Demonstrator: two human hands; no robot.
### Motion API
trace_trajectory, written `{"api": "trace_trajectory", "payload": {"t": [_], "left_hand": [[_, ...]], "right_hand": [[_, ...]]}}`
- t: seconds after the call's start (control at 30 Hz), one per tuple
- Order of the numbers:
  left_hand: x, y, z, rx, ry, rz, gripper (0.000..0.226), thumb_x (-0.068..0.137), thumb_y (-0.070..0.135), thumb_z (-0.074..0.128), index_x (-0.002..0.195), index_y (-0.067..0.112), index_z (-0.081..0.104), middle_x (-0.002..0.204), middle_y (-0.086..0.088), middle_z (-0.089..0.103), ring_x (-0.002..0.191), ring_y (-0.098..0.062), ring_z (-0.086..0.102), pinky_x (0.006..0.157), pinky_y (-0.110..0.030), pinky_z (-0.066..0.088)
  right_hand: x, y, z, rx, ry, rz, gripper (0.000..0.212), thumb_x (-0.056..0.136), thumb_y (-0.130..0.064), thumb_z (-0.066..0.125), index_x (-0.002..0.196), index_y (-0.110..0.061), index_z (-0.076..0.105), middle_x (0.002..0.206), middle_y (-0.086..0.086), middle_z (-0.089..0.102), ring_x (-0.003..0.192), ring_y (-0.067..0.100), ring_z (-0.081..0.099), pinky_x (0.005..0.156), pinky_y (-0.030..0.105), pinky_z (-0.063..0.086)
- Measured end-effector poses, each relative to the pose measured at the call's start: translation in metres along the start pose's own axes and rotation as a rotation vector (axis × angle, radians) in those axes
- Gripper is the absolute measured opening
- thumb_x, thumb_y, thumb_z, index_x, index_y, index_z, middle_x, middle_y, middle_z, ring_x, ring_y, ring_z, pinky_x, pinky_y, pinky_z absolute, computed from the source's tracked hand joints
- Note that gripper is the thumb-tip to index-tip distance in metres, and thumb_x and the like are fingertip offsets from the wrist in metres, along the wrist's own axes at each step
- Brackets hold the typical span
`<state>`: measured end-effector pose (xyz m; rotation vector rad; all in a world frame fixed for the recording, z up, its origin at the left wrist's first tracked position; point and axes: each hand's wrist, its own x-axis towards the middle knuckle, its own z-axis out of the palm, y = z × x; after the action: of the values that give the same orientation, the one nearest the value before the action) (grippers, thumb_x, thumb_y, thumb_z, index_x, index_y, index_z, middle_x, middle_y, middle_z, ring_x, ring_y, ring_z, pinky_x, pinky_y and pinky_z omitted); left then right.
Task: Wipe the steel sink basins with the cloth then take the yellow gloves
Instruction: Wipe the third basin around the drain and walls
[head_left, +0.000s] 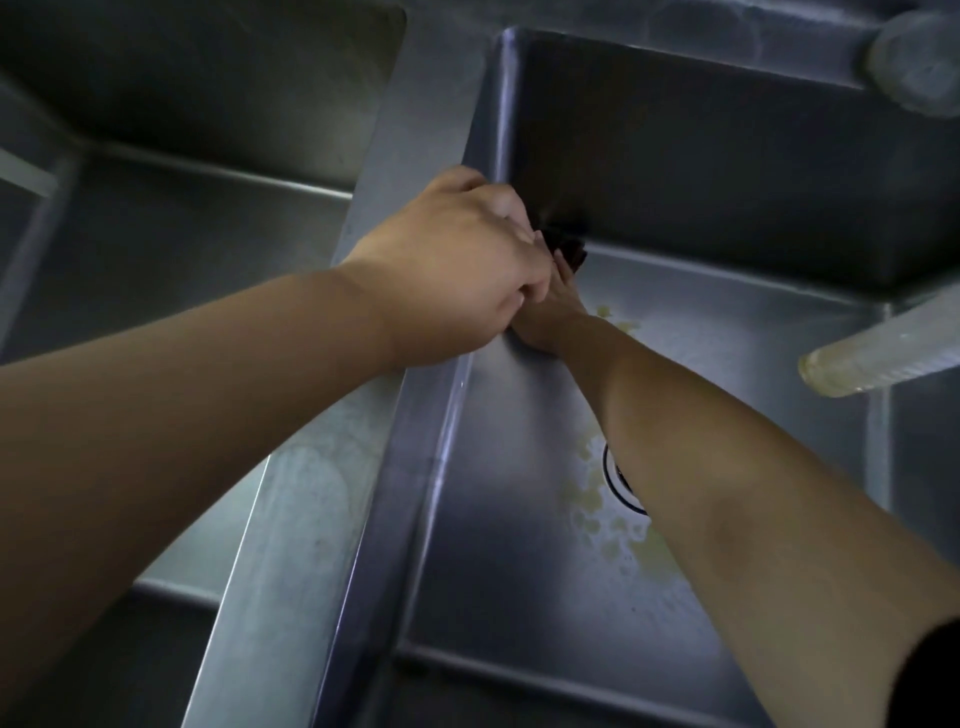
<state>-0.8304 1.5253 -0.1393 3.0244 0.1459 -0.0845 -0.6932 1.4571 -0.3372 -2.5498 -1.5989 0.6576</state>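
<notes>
Two steel basins lie side by side, the left basin (197, 218) and the right basin (727, 332), split by a flat steel divider (291, 519). My right hand (550, 317) reaches down into the far left corner of the right basin and holds a dark cloth (566, 244) against the steel there. My left hand (457, 260) hangs over the divider's edge with curled fingers, covering much of my right hand. What its fingers touch is hidden. No yellow gloves are in view.
A drain (615, 480) shows on the right basin's floor, half hidden by my right forearm, with yellowish residue (597, 504) around it. A translucent hose end (872, 358) juts in from the right, and another blurred tube (914, 62) sits at the top right.
</notes>
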Motion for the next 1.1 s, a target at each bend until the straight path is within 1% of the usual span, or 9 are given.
{"api": "trace_trajectory", "payload": {"t": [0.23, 0.33, 0.4, 0.47, 0.53, 0.67, 0.73, 0.93, 1.1], "left_hand": [[0.0, 0.004, -0.004, 0.009, 0.039, 0.031, 0.028, 0.085, 0.028, 0.046, 0.1, 0.029, 0.069, 0.106, 0.005, 0.066, 0.113, -0.016, 0.049, 0.103, -0.034, 0.028], [-0.001, 0.008, -0.006, 0.03, 0.033, 0.017, 0.025, 0.083, 0.024, 0.051, 0.099, 0.028, 0.07, 0.103, 0.004, 0.068, 0.111, -0.016, 0.05, 0.101, -0.03, 0.026], [-0.002, 0.009, -0.007, 0.04, 0.012, -0.004, 0.024, 0.083, 0.024, 0.051, 0.098, 0.027, 0.07, 0.103, 0.004, 0.067, 0.109, -0.017, 0.05, 0.101, -0.03, 0.027], [-0.002, 0.012, -0.009, 0.047, -0.025, -0.03, 0.024, 0.084, 0.025, 0.05, 0.097, 0.029, 0.069, 0.105, 0.003, 0.065, 0.107, -0.02, 0.05, 0.101, -0.031, 0.03], [-0.001, 0.015, -0.012, 0.063, -0.043, -0.028, 0.023, 0.083, 0.025, 0.049, 0.095, 0.027, 0.069, 0.101, 0.002, 0.066, 0.103, -0.021, 0.052, 0.099, -0.031, 0.03], [-0.002, 0.016, -0.015, 0.091, -0.06, -0.042, 0.02, 0.083, 0.024, 0.047, 0.086, 0.024, 0.067, 0.086, -0.001, 0.064, 0.092, -0.023, 0.052, 0.094, -0.03, 0.029], [-0.001, 0.015, -0.014, 0.099, -0.059, -0.046, 0.02, 0.084, 0.023, 0.047, 0.084, 0.022, 0.068, 0.078, -0.001, 0.061, 0.088, -0.024, 0.052, 0.092, -0.031, 0.03], [0.001, 0.011, -0.01, 0.108, 0.003, -0.038, 0.025, 0.085, 0.019, 0.044, 0.082, 0.019, 0.069, 0.075, -0.004, 0.066, 0.085, -0.027, 0.054, 0.09, -0.029, 0.028], [0.002, 0.008, -0.005, 0.101, -0.04, -0.056, 0.027, 0.089, 0.024, 0.04, 0.087, 0.024, 0.066, 0.075, 0.004, 0.055, 0.088, -0.021, 0.051, 0.095, -0.027, 0.031]], "right_hand": [[-0.122, -0.03, 0.042, -0.064, -0.063, -0.132, 0.07, 0.091, -0.035, 0.047, 0.151, -0.026, 0.011, 0.159, 0.008, 0.002, 0.144, 0.039, -0.003, 0.115, 0.049, 0.001], [-0.202, -0.045, 0.065, -0.121, -0.141, -0.279, 0.071, 0.082, -0.042, 0.059, 0.145, -0.025, 0.033, 0.153, 0.01, 0.028, 0.138, 0.043, 0.023, 0.108, 0.056, 0.025], [-0.253, -0.051, 0.079, -0.175, -0.19, -0.369, 0.061, 0.078, -0.05, 0.054, 0.135, -0.03, 0.05, 0.143, 0.003, 0.047, 0.13, 0.035, 0.042, 0.101, 0.051, 0.04], [-0.292, -0.053, 0.089, -0.151, -0.205, -0.448, 0.05, 0.081, -0.051, 0.042, 0.127, -0.039, 0.056, 0.14, -0.007, 0.05, 0.13, 0.027, 0.044, 0.107, 0.044, 0.032], [-0.305, -0.05, 0.092, -0.092, -0.169, -0.464, 0.038, 0.082, -0.048, 0.044, 0.116, -0.045, 0.062, 0.136, -0.015, 0.053, 0.131, 0.019, 0.045, 0.108, 0.037, 0.022], [-0.268, -0.047, 0.087, 0.093, 0.019, -0.387, 0.029, 0.066, -0.035, 0.078, 0.092, -0.028, 0.068, 0.114, -0.008, 0.065, 0.125, 0.02, 0.052, 0.108, 0.035, 0.02], [-0.226, -0.041, 0.078, 0.067, 0.12, -0.27, 0.032, 0.061, -0.03, 0.082, 0.089, -0.021, 0.069, 0.11, 0.0, 0.067, 0.122, 0.027, 0.054, 0.105, 0.04, 0.026], [-0.104, 0.016, 0.036, 0.008, 0.261, -0.106, 0.053, 0.081, -0.049, 0.055, 0.115, -0.009, 0.061, 0.135, 0.013, 0.053, 0.136, 0.034, 0.036, 0.113, 0.049, 0.021], [-0.04, 0.062, 0.0, -0.084, 0.238, -0.105, 0.057, 0.087, -0.047, 0.05, 0.13, -0.01, 0.05, 0.149, 0.011, 0.036, 0.143, 0.029, 0.021, 0.116, 0.044, 0.011]]}}
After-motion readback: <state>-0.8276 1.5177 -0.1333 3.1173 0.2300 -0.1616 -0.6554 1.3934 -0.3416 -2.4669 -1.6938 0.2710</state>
